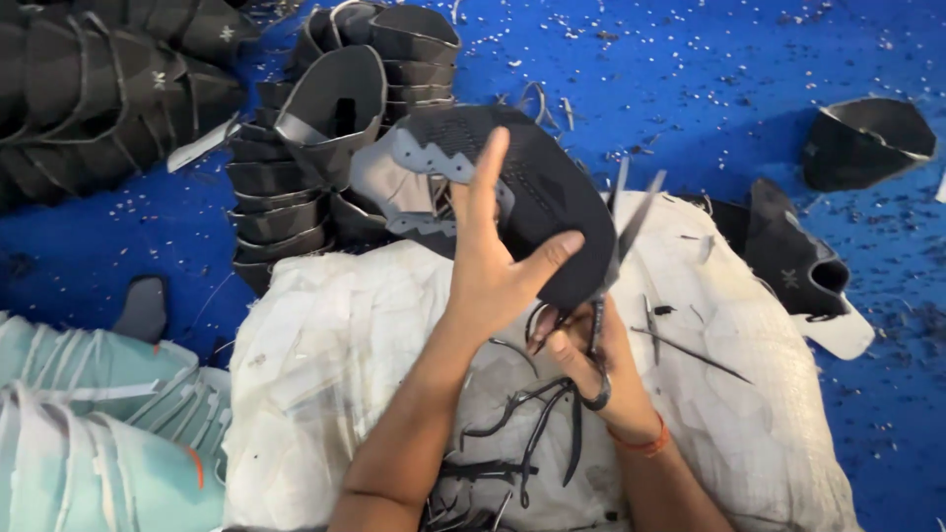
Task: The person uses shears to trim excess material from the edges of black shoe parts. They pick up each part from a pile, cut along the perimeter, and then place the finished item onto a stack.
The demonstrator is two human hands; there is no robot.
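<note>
Black trimmed strips [512, 433] lie nearest me on the white sack [325, 365]. Left hand [498, 261] holds up a black shoe upper [522, 187], fingers spread across it, thumb pinching its edge. Right hand [581, 355] has fingers curled through scissors [616, 251], blades parted at the upper's rim. Stacked uppers [296, 167] behind on blue floor [690, 89]

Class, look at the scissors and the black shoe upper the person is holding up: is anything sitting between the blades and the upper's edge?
Nothing visible does. The left hand holds the black shoe upper up, and the scissors in the right hand meet its right edge directly.
</note>
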